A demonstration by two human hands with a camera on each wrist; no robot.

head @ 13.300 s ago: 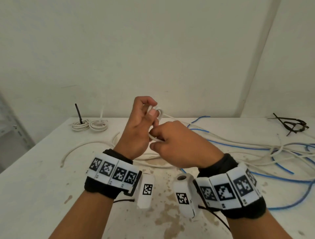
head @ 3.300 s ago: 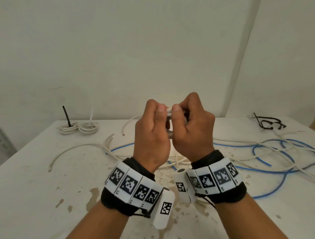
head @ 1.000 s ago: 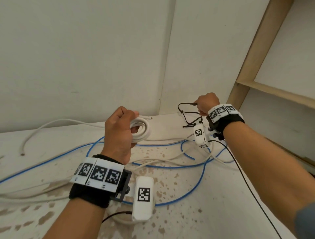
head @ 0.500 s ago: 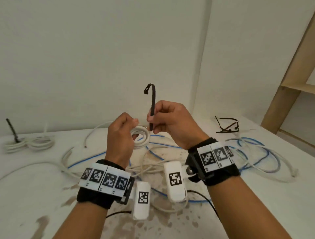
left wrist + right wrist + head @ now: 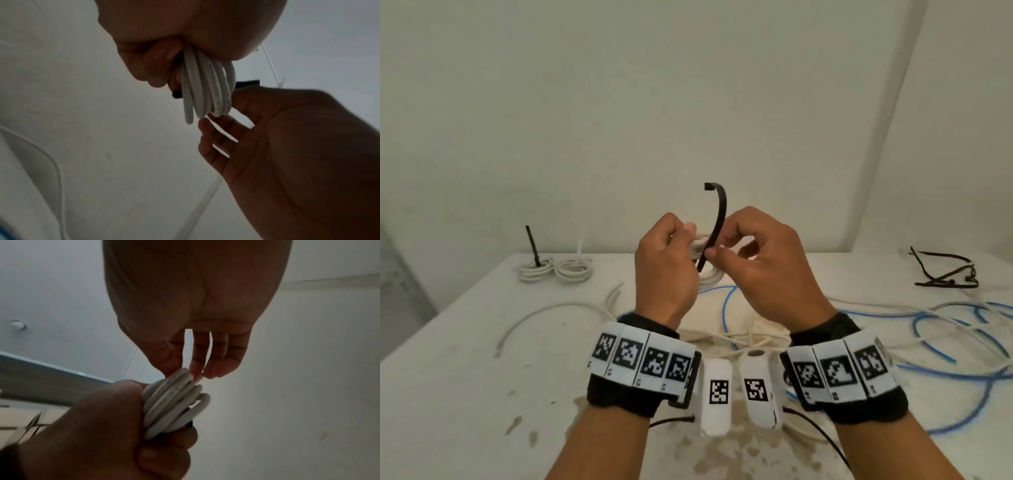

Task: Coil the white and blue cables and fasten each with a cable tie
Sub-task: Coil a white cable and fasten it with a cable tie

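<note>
Gripping the white coil (image 5: 702,245) above the counter (image 5: 465,359), the left hand (image 5: 664,270) has its fingers (image 5: 148,65) curled round one side of the stacked loops, thumb on top. From the left wrist view the loops hang edge-on below that fist, and their free lower edge touches the fingertips (image 5: 207,123) of the other hand. The right hand (image 5: 763,270) pinches a black cable tie (image 5: 717,222) between thumb and forefinger, its remaining fingers (image 5: 218,363) loosely extended behind the coil. The tie crosses the front of the coil, its lower tip just beside the left thumb and its hooked head standing clear above both hands. Loose blue cable (image 5: 935,339) and white cable (image 5: 541,313) sprawl over the counter beneath. Two finished coils (image 5: 556,269) sit at the far left, spare black ties (image 5: 945,274) far right.
</note>
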